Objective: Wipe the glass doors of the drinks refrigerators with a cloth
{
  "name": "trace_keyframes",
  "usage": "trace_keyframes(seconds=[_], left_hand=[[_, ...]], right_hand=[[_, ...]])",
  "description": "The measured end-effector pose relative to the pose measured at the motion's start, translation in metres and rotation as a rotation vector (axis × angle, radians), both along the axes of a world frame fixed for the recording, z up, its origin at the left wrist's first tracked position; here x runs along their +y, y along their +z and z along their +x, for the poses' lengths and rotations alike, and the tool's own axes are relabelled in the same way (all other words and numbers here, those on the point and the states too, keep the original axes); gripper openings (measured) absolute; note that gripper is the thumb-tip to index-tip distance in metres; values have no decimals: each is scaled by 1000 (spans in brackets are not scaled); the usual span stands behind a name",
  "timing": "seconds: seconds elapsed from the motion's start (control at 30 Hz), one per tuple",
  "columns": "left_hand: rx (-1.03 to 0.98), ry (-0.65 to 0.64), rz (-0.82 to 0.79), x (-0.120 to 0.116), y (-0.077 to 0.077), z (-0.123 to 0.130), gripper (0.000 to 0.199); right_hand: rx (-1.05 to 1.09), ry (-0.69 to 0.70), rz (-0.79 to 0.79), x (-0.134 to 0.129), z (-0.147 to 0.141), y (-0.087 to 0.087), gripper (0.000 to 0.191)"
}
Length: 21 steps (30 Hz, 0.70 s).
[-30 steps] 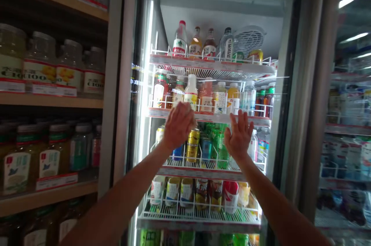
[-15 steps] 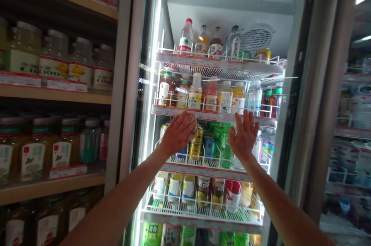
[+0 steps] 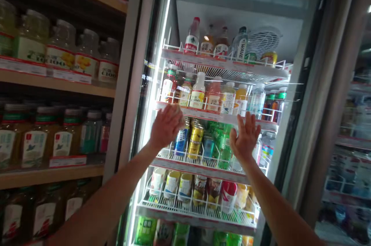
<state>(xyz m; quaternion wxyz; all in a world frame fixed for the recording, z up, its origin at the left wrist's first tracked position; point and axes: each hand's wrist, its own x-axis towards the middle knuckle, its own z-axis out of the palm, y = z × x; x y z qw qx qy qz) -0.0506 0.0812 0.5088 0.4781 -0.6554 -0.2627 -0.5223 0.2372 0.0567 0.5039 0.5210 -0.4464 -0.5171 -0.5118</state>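
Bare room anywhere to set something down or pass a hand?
Passing: between the bare left hand and bare right hand; also above the topmost upright drink bottles.
Setting down: a narrow strip of white wire shelf before the lower multicoloured drink containers. Interior patches seem behind glass.
Crowded: second-row multicoloured bottles, left-side pale wooden shelves.

1 bright light strip (image 3: 162,41) glares above and left of the left hand (image 3: 166,126), which is motion-blurred; farther left, wooden shelves (image 3: 52,175) sit dim.

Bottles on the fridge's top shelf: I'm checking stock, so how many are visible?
4, left to right: red-capped bottle, orange bottle, dark bottle, clear WAVE bottle. More may hide behind.
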Motion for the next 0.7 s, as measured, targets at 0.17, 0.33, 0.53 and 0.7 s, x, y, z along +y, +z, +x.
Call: trace_keyframes(seconds=[0.17, 0.33, 0.53, 0.7], left_hand=[[-172, -64, -42, 2, 0, -13, 45], [59, -24, -40, 0, 1, 17, 38], [-200, -37, -92, 1, 19, 40, 41], [362, -74, 18, -3, 11, 71, 40]], right_hand=[[5, -14, -20, 0, 0, 0, 48], [-4, 13, -7, 2, 4, -3, 51], [-26, 38, 29, 5, 5, -3, 51], [-32, 51, 59, 4, 5, -2, 51]])
